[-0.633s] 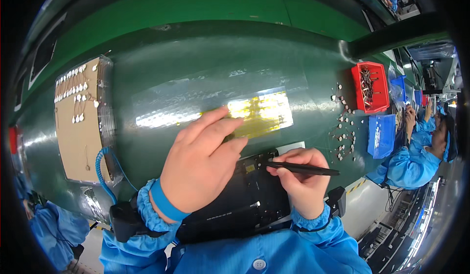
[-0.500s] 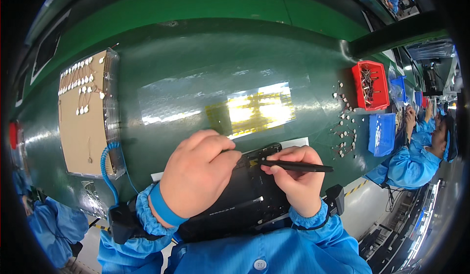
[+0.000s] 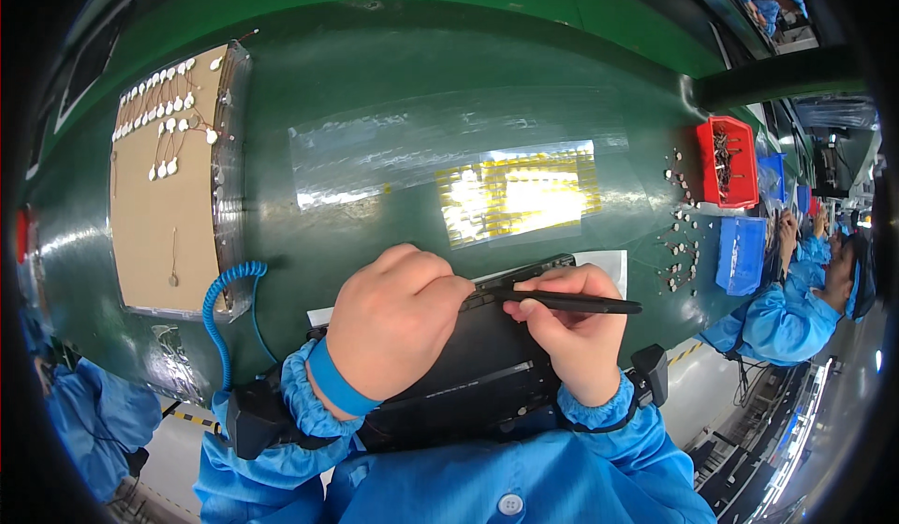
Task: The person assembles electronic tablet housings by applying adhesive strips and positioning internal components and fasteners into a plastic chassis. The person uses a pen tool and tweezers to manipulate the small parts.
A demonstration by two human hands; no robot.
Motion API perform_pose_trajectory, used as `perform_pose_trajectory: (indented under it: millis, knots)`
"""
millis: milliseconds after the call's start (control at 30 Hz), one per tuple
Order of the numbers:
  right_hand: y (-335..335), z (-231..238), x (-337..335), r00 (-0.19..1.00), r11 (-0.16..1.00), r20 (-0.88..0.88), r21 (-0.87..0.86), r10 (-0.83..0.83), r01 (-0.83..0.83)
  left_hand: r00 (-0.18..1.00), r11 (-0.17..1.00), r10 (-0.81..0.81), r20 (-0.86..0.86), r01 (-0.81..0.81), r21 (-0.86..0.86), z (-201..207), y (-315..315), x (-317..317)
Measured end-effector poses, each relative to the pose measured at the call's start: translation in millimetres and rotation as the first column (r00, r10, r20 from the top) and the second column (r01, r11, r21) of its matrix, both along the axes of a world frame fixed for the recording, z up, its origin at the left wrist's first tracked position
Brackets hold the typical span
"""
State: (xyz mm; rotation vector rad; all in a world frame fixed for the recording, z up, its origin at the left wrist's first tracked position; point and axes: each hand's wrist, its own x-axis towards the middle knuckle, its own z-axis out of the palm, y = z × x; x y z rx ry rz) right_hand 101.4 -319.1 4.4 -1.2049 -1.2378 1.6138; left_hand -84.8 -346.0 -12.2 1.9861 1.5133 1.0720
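A flat black device housing (image 3: 468,379) lies in front of me, close against my body, with a white sheet under its far edge. My right hand (image 3: 582,335) grips a slim black pen-like tool (image 3: 585,303), its thin end pointing left at the housing's far edge. My left hand (image 3: 398,323) rests over the housing's left part, fingers curled and pinched together near the tool's tip. Whatever those fingertips hold is hidden. A blue wrist strap (image 3: 339,381) circles my left wrist, and a coiled blue cord (image 3: 213,323) runs beside it.
Yellow-marked film sheets (image 3: 524,191) lie beyond the housing. At left, a cardboard-topped stack (image 3: 169,234) bears several small white discs with wires. Similar wired parts (image 3: 679,243) lie scattered at right, beside a red bin (image 3: 749,163) and a blue bin (image 3: 742,257). A co-worker (image 3: 796,304) sits far right.
My left fingertips have moved right and closed in beside the tool's tip. The tool's thin end now reaches further left along the housing's far edge. The whole view has shifted slightly.
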Motion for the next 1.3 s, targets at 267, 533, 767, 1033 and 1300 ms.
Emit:
perform_pose_trajectory:
  millis: [267,533,767,1033,1300]
  knots:
    - [0.0,4.4,-3.2,0.999,0.999,0.027,-0.018,-0.026,0.026,1.000,1.000,0.014,0.009,-0.014,-0.009,-1.1,-0.8,0.9]
    - [0.8,3.3,-2.3,1.000,0.999,0.015,-0.023,-0.022,0.022,1.000,1.000,0.011,-0.020,-0.011,-0.014,-0.8,-0.4,0.8]
    - [0.7,0.9,-2.1,0.999,1.000,0.045,-0.014,-0.008,0.009,0.998,0.998,-0.033,-0.045,0.030,-0.055,2.7,-1.3,0.9]
    - [-0.3,-1.6,-2.4,0.998,1.000,0.065,0.018,-0.003,0.002,0.992,0.999,-0.048,-0.120,0.047,-0.011,1.1,-1.8,3.7]
    - [-1.6,-3.9,-3.3,0.995,0.997,0.096,0.077,0.000,-0.008,0.986,0.999,-0.037,-0.161,0.036,-0.011,3.9,-2.5,3.3]
